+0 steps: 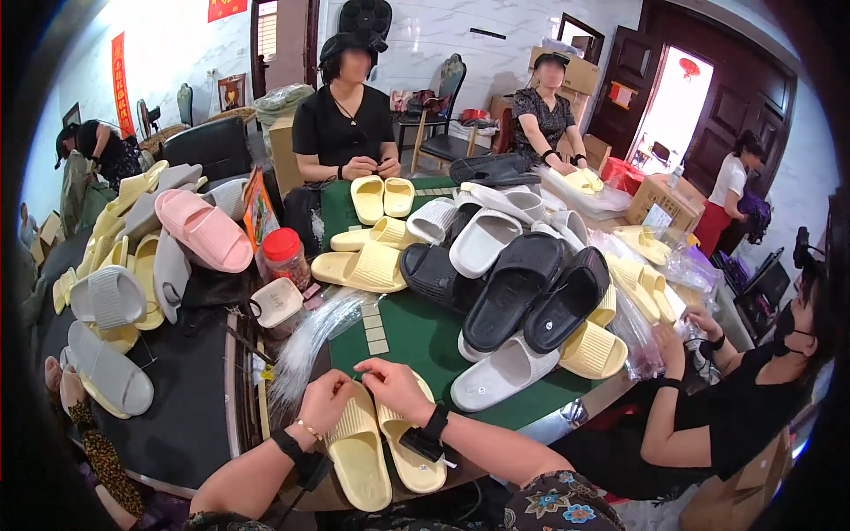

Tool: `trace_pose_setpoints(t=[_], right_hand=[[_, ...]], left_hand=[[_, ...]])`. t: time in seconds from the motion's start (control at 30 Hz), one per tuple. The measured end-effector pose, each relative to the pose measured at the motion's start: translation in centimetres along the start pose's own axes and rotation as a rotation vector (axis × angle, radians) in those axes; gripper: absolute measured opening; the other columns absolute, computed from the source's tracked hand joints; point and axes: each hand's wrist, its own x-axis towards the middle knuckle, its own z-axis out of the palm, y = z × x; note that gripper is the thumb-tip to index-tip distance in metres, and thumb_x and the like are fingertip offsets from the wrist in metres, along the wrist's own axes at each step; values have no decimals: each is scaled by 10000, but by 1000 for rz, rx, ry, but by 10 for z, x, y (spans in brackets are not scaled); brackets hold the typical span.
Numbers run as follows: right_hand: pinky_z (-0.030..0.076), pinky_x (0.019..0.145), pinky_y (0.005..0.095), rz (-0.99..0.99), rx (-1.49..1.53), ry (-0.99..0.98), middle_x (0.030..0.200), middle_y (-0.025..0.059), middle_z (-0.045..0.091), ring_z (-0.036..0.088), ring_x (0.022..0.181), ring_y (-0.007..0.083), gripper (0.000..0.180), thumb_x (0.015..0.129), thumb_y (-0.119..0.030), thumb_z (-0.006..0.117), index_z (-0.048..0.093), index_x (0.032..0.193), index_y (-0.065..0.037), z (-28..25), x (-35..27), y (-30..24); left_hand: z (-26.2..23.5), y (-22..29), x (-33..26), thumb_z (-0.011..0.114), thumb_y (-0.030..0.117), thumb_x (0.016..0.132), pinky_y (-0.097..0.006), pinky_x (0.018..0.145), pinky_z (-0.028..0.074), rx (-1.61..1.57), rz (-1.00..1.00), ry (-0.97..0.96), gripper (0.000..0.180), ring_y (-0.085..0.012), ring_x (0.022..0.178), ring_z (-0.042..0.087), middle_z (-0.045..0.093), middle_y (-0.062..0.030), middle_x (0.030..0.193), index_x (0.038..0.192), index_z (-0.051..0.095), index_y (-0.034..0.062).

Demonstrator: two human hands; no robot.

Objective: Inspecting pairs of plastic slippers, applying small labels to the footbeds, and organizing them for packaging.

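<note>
Pale-yellow ribbed plastic slippers, paired at the green-topped table's near edge; seemingly unfinished
Left hand and right hand pinch fingertips together over them; on what, cannot be told; a black, grey and yellow slipper heap seems left.

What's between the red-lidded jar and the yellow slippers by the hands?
Head view: a pale tub by the jar, clear strands, then the left hand at the slippers.
</note>
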Motion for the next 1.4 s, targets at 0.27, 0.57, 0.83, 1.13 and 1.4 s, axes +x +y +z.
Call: trace_pose_setpoints(t=[0.27,0.57,0.83,1.13,1.4], right_hand=[[495,658,298,-83,-61,64,865,120,683,636,737,181,172,890,-143,604,659,986,-11,3,-4,1],[473,645,213,40,96,97,806,1,649,574,725,43,150,875,-44,593,659,1003,1,-3,-2,1],[446,578,219,60,236,68,719,-13,617,532,638,38,138,884,-93,617,652,985,-6,9,2,11],[473,664,206,57,143,13,820,-11,644,569,739,45,131,898,-76,615,660,992,2,5,-2,12],[467,604,259,6,77,0,768,77,662,581,666,96,155,885,-124,614,644,971,1,7,-3,4]], left_hand=[[0,-2,-2,608,73,874,-263,628,468,-27,50,20,101,-101,687,556,616,-43,755,934,621,-7],[-1,8,3,605,79,852,-329,654,491,-16,52,43,119,-248,719,619,633,-146,822,935,628,-3],[-7,11,-1,615,117,865,-326,630,485,-14,56,60,128,-242,695,610,628,-131,815,919,637,3],[-5,11,1,618,117,853,-339,642,491,23,114,39,127,-258,711,617,631,-137,820,917,642,9],[-8,19,-2,623,96,831,-338,627,488,6,33,39,115,-266,692,619,634,-148,807,892,640,1]])
